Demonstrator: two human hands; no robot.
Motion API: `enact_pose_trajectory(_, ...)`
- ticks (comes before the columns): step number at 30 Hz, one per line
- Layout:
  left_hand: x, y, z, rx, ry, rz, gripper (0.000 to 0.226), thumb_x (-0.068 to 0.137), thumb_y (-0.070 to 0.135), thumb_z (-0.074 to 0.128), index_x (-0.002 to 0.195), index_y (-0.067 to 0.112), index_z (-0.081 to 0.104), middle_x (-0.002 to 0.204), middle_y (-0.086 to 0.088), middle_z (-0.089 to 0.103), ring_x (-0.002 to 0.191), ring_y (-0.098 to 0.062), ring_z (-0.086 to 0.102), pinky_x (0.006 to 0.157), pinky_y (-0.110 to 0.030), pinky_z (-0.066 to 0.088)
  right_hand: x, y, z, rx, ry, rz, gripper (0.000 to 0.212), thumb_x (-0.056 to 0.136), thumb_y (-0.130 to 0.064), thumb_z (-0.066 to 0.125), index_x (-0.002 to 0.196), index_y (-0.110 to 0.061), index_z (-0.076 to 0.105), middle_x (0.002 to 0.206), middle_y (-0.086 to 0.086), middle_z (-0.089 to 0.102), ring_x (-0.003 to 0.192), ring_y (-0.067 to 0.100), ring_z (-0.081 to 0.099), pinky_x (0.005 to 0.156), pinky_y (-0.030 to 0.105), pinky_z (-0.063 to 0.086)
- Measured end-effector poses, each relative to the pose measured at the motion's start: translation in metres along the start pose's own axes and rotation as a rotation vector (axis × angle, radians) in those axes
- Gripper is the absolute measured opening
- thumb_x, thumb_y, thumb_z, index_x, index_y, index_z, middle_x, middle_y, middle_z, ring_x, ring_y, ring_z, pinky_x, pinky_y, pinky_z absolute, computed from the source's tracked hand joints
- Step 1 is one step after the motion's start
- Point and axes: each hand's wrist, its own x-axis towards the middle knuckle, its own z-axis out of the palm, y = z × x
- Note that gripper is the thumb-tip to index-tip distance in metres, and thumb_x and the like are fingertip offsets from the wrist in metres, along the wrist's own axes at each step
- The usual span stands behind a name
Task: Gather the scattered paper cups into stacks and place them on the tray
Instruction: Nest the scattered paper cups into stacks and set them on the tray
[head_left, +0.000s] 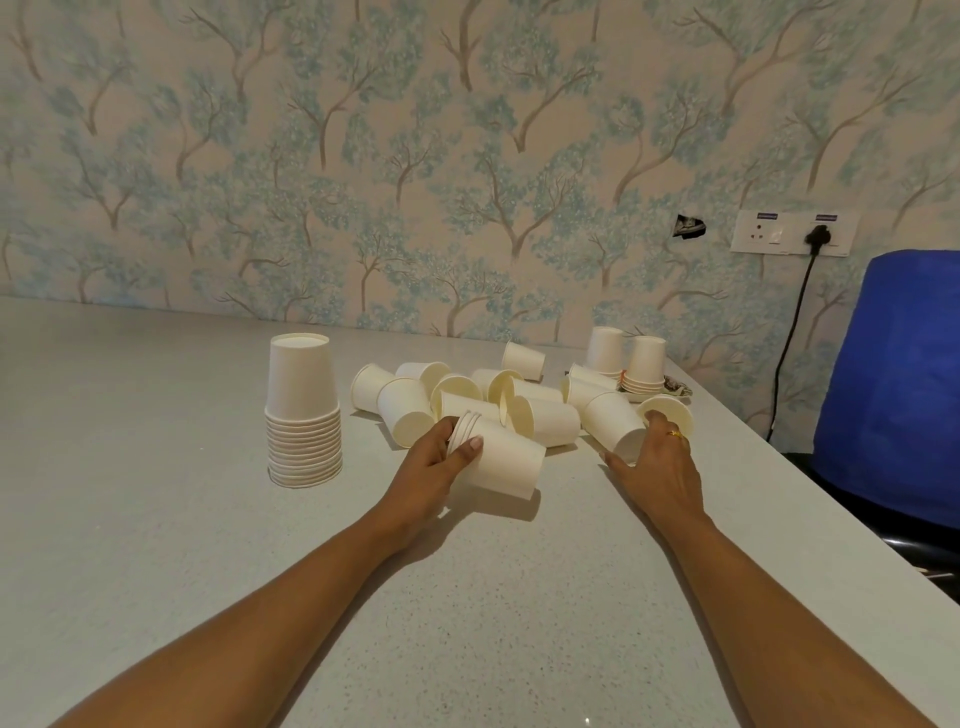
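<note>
Several white paper cups (545, 418) lie scattered on their sides across the middle of the grey table (156, 519). My left hand (431, 467) grips a short nested stack of cups (506, 460) lying on its side, thumb over the rims. My right hand (657, 467) grips a single tipped cup (615, 423) near its base. A tall upside-down stack (304, 410) stands at the left. Two short upside-down stacks (644, 364) stand at the back right on a tray (678, 387), which is mostly hidden.
The table's right edge runs diagonally past my right arm, with a blue chair (893, 384) beyond it. A wall socket (792, 232) with a black cable sits on the tree-patterned wall behind the table.
</note>
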Motion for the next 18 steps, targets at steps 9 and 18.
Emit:
enact_pose_trajectory(9, 0.001, 0.000, 0.000, 0.002, 0.015, -0.001, 0.020, 0.093, 0.022, 0.047, 0.095, 0.041, 0.051, 0.098, 0.019, 0.057, 0.075, 0.020, 0.056, 0.057, 0.000, 0.044, 0.005, 0.001, 0.000, 0.073, 0.022, 0.074, 0.060, 0.081, -0.030, 0.068, 0.128, -0.007, 0.038, 0.122, 0.018, 0.053, 0.110, 0.036, 0.052, 0.082, 0.042, 0.047)
enact_pose_trajectory(18, 0.004, 0.003, -0.002, 0.011, 0.152, 0.052, 0.027, 0.096, 0.024, 0.041, 0.122, 0.023, 0.047, 0.114, 0.006, 0.053, 0.101, -0.008, 0.051, 0.080, -0.017, 0.043, 0.003, -0.009, -0.022, 0.913, 0.305, 0.164, 0.039, 0.090, -0.015, 0.055, 0.125, -0.005, 0.042, 0.122, 0.017, 0.051, 0.101, 0.026, 0.055, 0.064, 0.026, 0.052)
